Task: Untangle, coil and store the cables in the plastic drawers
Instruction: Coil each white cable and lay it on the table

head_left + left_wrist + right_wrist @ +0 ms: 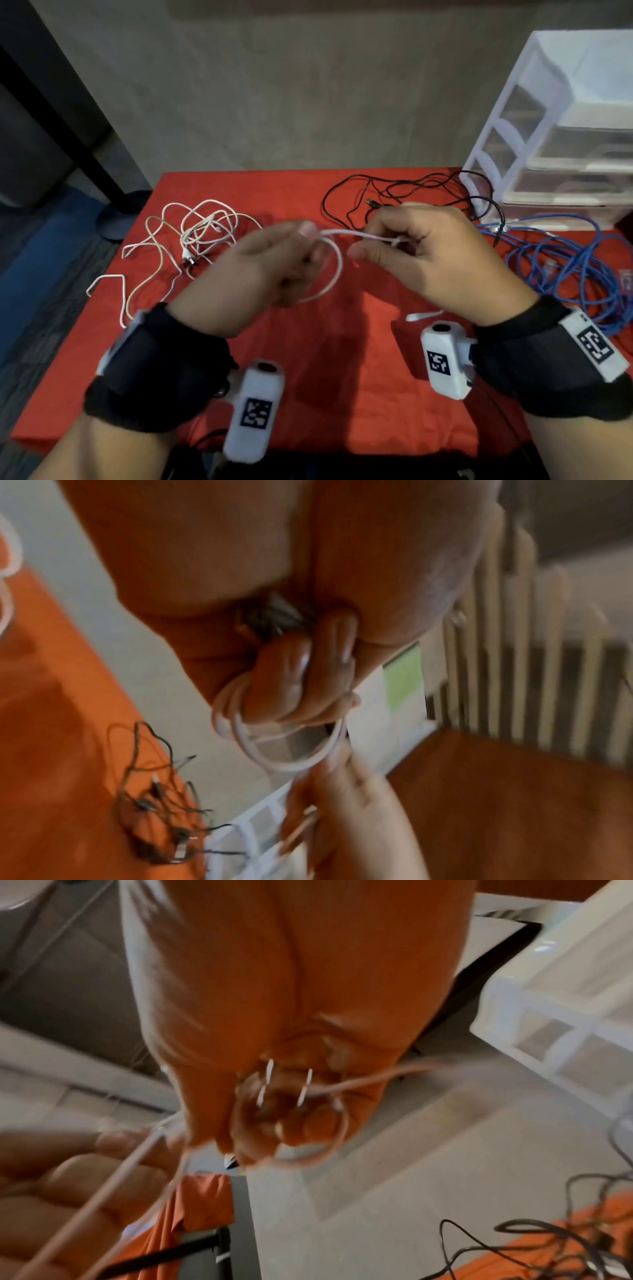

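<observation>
Left hand (274, 260): fingers curled round loops of the white cable (337, 270), held above the red table (342, 359).
Right hand (428, 253): pinched the cable's straight run.
Risk: loops could have sprung off if either grip eased.
Left wrist view: showed two loops round the fingers (291, 674); head view blurred them.
Plastic drawers (561, 137): far right.
</observation>
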